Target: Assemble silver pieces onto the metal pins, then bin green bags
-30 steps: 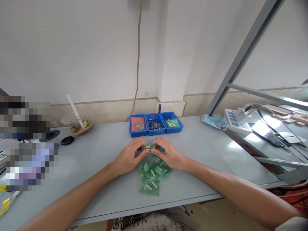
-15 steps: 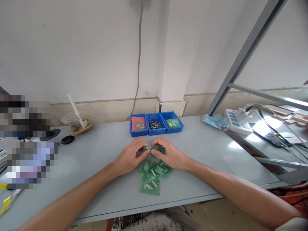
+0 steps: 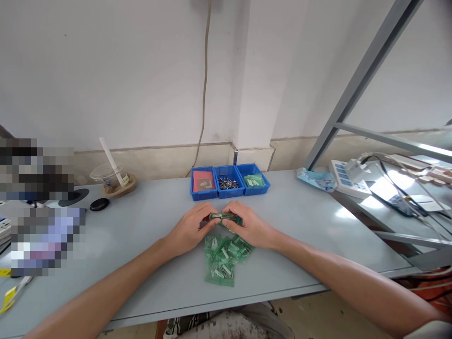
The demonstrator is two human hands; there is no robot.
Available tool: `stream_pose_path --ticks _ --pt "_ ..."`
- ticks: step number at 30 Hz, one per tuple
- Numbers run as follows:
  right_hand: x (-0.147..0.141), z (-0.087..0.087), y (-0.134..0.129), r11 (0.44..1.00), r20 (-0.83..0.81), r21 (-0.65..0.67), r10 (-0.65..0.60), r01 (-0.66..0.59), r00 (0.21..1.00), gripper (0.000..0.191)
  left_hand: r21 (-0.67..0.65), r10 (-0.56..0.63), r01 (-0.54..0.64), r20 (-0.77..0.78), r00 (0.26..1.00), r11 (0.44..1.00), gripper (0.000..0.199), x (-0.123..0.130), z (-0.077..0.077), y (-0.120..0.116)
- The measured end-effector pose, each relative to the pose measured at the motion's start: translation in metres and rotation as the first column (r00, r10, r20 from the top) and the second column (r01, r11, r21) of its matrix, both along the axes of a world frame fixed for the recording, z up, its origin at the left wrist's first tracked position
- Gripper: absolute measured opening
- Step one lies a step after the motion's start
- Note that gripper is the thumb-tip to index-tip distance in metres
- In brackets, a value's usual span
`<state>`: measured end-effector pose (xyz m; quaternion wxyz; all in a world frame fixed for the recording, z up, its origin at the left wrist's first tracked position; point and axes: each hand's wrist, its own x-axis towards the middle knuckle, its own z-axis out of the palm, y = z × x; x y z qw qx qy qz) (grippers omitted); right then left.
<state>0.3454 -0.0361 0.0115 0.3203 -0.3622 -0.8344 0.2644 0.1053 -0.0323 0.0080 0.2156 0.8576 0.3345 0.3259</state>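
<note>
Between my two hands is a green plastic bag (image 3: 226, 216), pinched along its edge. My left hand (image 3: 194, 228) closes thumb and fingers on its left end; my right hand (image 3: 249, 227) grips its right end the same way. Fingers cover part of the bag, and what is inside it is hard to make out. On the table just below lies a pile of green plastic bags (image 3: 224, 256) with small white and metal pieces showing through.
Beyond my hands stand three joined blue bins: one with red bags (image 3: 203, 176), one with small metal parts (image 3: 229, 183), one with green bags (image 3: 254, 181). A lidded cup (image 3: 112, 175) and black round object (image 3: 99, 204) lie left. A power strip (image 3: 348, 178) and metal frame (image 3: 353, 96) stand right.
Both hands stay in nearly the same place, still on the green bag. The bag's held edge looks slightly flatter and straighter between the fingers.
</note>
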Motion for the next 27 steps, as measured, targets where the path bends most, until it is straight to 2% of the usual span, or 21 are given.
stream_pose_path --ticks 17,27 --pt "-0.0002 -0.0028 0.0032 0.999 -0.064 -0.033 -0.020 0.018 0.998 0.014 -0.032 0.013 -0.014 -0.008 1.000 0.999 0.023 -0.0019 -0.0010 0.0009" --pt "-0.0004 -0.0050 0.0050 0.998 -0.100 -0.069 -0.013 0.006 0.995 0.012 -0.004 -0.005 0.005 -0.038 0.999 1.000 0.020 -0.0029 -0.0028 0.0037"
